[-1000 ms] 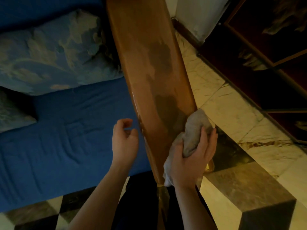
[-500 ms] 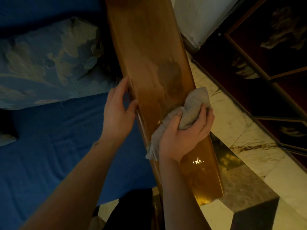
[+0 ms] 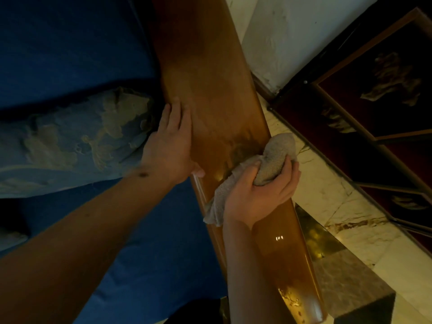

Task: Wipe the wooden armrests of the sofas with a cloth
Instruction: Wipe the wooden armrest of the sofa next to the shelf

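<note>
A long glossy wooden armrest (image 3: pixel 210 78) runs from the top centre down to the bottom right of the head view. My right hand (image 3: pixel 261 195) is closed on a bunched grey cloth (image 3: pixel 273 157) and presses it on the armrest's right half, near the outer edge. A damp darker patch lies just above the cloth. My left hand (image 3: pixel 168 148) rests flat with fingers extended on the armrest's left edge, beside the sofa seat, and holds nothing.
The blue sofa seat (image 3: pixel 70 43) with a blue patterned cushion (image 3: pixel 70 141) lies left of the armrest. To the right are marble floor tiles (image 3: pixel 327 183), a white wall corner (image 3: pixel 292 38) and dark framed panels (image 3: pixel 385 101) leaning close to the armrest.
My right hand has slid the cloth up along the armrest, away from its near end. My left hand moved from above the seat onto the armrest's left edge.
</note>
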Action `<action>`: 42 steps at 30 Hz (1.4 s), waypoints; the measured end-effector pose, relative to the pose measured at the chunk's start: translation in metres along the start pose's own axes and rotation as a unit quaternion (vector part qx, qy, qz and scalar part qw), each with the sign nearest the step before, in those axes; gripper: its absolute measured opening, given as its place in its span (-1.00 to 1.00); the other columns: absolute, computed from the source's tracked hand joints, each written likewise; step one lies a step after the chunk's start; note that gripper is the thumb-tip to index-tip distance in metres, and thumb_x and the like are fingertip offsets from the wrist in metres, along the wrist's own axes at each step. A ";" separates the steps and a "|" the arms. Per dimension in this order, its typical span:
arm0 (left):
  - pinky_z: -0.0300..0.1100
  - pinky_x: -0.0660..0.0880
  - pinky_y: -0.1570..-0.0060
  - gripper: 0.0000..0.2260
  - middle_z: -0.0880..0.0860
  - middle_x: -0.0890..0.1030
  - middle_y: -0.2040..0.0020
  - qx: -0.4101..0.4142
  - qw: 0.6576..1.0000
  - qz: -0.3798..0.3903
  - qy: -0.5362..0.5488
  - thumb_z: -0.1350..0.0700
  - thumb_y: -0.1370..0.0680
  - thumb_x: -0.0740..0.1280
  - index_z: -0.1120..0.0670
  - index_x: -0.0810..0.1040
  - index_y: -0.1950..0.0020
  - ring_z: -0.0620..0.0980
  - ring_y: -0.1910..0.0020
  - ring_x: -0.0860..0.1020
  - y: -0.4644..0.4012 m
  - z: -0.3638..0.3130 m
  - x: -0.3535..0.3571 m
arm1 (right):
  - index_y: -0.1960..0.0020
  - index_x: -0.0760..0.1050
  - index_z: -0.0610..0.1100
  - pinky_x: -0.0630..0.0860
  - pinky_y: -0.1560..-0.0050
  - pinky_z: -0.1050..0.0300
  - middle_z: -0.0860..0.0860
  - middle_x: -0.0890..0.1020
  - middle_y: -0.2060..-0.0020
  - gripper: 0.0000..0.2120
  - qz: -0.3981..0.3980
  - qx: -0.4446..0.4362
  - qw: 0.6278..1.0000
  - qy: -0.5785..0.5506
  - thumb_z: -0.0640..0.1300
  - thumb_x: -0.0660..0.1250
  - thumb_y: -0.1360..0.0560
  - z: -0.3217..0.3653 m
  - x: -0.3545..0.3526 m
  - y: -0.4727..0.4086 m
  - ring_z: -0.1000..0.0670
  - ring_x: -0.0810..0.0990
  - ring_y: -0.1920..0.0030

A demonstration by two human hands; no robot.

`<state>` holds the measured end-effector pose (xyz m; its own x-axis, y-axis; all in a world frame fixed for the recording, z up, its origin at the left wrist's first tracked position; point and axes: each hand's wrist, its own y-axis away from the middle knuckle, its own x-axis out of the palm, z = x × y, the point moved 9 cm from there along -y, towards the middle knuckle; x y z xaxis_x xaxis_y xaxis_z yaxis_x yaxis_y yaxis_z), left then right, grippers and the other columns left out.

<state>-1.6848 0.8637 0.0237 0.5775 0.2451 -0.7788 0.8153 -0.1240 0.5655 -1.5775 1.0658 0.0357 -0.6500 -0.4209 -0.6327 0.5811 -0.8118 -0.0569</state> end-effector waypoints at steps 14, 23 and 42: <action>0.09 0.37 -0.46 0.32 -0.12 -0.53 -0.55 0.005 0.998 0.008 0.057 -0.22 -0.32 0.60 -0.03 -0.41 -0.63 0.12 -0.58 0.19 0.005 0.007 0.001 | -0.53 0.42 -0.20 0.32 -0.56 -0.17 -0.14 0.43 -0.53 -0.45 0.010 -0.041 0.999 0.009 -0.04 0.33 -0.58 0.050 0.057 -0.031 -0.16 0.32 -0.58; 0.06 0.41 -0.35 0.33 -0.16 -0.60 -0.53 -0.006 1.000 0.000 0.030 -0.35 -0.29 0.55 -0.08 -0.44 -0.62 0.08 -0.35 0.37 0.006 0.014 0.002 | -0.52 0.43 -0.22 0.27 -0.59 0.05 -0.16 0.47 -0.48 -0.42 0.057 -0.133 0.988 0.048 -0.06 0.36 -0.54 0.067 0.071 -0.035 -0.16 0.39 -0.53; -0.02 0.41 -0.28 0.42 -0.33 -0.63 -0.45 -0.012 0.996 -0.015 0.084 -0.29 -0.22 0.62 -0.13 -0.50 -0.57 0.02 -0.22 0.39 0.006 0.018 0.007 | -0.52 0.41 -0.16 0.30 -0.54 0.16 -0.10 0.47 -0.47 -0.41 0.234 -0.263 0.935 0.049 -0.01 0.38 -0.54 0.106 0.104 -0.055 -0.11 0.39 -0.53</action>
<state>-1.6750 0.8472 0.0168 0.5352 0.4065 -0.7405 0.8303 -0.0921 0.5496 -1.7286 1.0238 0.0547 -0.2320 -0.6194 -0.7500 0.9675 -0.2267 -0.1120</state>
